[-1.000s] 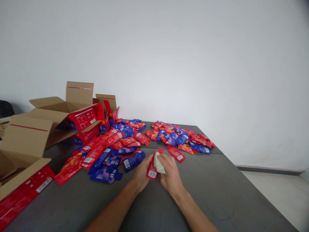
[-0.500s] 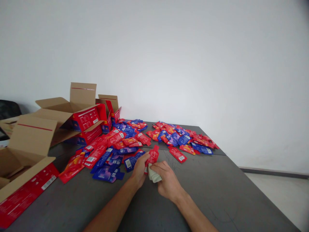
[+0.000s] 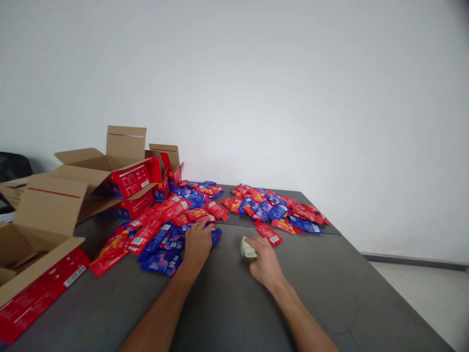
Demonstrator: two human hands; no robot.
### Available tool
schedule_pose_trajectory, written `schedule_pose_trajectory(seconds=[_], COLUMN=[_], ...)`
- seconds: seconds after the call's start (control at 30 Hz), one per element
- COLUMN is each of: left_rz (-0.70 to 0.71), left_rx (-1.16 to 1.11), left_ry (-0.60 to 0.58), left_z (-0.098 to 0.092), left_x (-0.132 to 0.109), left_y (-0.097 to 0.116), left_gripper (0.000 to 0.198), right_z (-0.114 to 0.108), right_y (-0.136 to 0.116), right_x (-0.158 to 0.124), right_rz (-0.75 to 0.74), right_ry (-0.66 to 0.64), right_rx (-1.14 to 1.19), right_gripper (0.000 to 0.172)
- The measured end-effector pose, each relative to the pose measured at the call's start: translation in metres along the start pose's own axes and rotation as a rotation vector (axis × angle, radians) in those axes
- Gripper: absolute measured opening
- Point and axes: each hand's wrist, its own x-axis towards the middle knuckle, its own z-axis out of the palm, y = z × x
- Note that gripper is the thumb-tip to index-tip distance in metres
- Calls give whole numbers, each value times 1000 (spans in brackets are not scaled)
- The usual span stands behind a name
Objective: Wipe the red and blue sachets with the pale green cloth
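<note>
My left hand (image 3: 197,245) lies flat, fingers stretched, on the near edge of the left heap of red and blue sachets (image 3: 172,220). It rests on a blue sachet (image 3: 215,235); nothing is gripped. My right hand (image 3: 264,261) sits on the dark grey table (image 3: 234,303) with its fingers closed round a small crumpled pale cloth (image 3: 247,248). A single red sachet (image 3: 268,233) lies just beyond the right hand. A second heap of sachets (image 3: 278,208) spreads behind it.
Several open cardboard boxes with red printed sides stand at the left: one nearest (image 3: 36,244), others further back (image 3: 120,171). A white wall rises behind the table. The table's right edge drops to a pale floor (image 3: 432,293).
The red sachet that both hands held against the cloth is gone from them. My left hand has moved left and forward onto the left heap. My right hand keeps the cloth.
</note>
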Motion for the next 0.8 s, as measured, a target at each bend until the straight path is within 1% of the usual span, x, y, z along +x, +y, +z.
schedule_pose_trajectory(seconds=[0.1, 0.2, 0.27, 0.33, 0.43, 0.53, 0.67, 0.73, 0.8], left_rz=[-29, -49, -30, 31, 157, 275, 330, 342, 340], left_rx=[114, 163, 117, -13, -269, -404, -448, -447, -433], left_ry=[-106, -138, -112, -110, -175, -257, -380, -452, -513], left_z=[4, 9, 15, 26, 48, 73, 101, 111, 117], left_x=[-6, -7, -5, -4, -3, 0, 10, 16, 19], left_y=[3, 6, 11, 20, 41, 70, 112, 131, 144], left_gripper=[32, 32, 33, 34, 36, 40, 49, 53, 52], right_z=[-1, -3, -6, -11, -20, -30, -41, -44, -45], right_y=[-3, -2, 2, 9, 24, 42, 68, 78, 85], right_x=[0, 0, 0, 1, 2, 1, -2, -4, -6], right_rz=[8, 27, 49, 77, 139, 236, 316, 334, 349], right_ry=[-29, -24, 8, 52, 132, 186, 263, 308, 334], right_rx=[-26, -46, -65, -96, -179, -251, -276, -292, -309], right_gripper=[64, 62, 61, 59, 59, 58, 49, 42, 36])
